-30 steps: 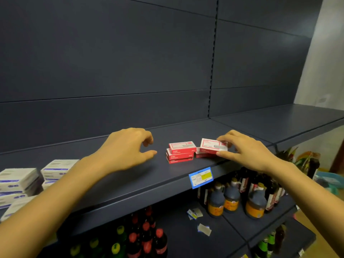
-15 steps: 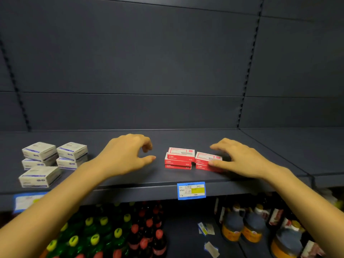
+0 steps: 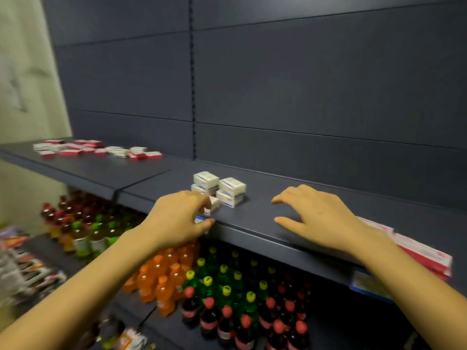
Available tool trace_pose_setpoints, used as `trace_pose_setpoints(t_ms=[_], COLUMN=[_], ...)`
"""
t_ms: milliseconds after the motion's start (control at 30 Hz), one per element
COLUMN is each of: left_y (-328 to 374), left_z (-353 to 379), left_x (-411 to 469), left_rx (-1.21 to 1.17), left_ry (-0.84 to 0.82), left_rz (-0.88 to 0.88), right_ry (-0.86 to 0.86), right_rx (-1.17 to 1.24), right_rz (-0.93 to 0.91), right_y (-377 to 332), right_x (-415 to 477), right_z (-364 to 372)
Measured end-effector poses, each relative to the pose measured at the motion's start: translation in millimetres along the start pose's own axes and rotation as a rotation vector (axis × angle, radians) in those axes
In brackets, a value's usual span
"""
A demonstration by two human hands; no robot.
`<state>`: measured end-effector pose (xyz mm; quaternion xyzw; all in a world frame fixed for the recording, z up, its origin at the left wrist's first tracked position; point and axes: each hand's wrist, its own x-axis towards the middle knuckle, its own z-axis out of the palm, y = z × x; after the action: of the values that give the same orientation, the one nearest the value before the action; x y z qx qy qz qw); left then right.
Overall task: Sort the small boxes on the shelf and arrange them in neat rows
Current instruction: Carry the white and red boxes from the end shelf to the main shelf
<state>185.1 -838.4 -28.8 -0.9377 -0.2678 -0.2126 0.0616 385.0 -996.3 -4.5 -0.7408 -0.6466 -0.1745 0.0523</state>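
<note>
Fingers of left hand (image 3: 182, 218) curl onto a loose white box (image 3: 214, 205) at the front edge of the shelf (image 3: 252, 217); blurred, can't tell if the grip has closed on it. Right hand (image 3: 321, 218) grip open, fingers spread just over the shelf. Stacked white boxes (image 3: 222, 188) sit just behind the loose one. Red boxes (image 3: 419, 251) behind the right wrist; mixed pile (image 3: 96, 149) far left.

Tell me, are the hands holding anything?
Right hand holds nothing. Left hand touches a white box at its left side; grip unclear.
</note>
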Motion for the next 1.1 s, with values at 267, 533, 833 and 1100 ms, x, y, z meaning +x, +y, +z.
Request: trace_pose_setpoints(t_ms=[267, 533, 833, 1100], left_y=[-116, -249, -349, -407], left_z=[-17, -30, -24, -8], left_x=[-42, -68, -59, -24], left_rx=[0.101, 0.149, 0.099, 0.024], left_ry=[-0.015, -0.062, -0.039, -0.038], left_rz=[-0.181, -0.256, -0.209, -0.168], right_ry=[-0.005, -0.019, -0.036, -0.069], right_rx=[0.057, 0.132, 0.080, 0.017], right_rz=[-0.108, -0.148, -0.122, -0.080], right_y=[-81, -179, -253, -266], right_x=[85, 188, 284, 360], right_z=[18, 46, 70, 89])
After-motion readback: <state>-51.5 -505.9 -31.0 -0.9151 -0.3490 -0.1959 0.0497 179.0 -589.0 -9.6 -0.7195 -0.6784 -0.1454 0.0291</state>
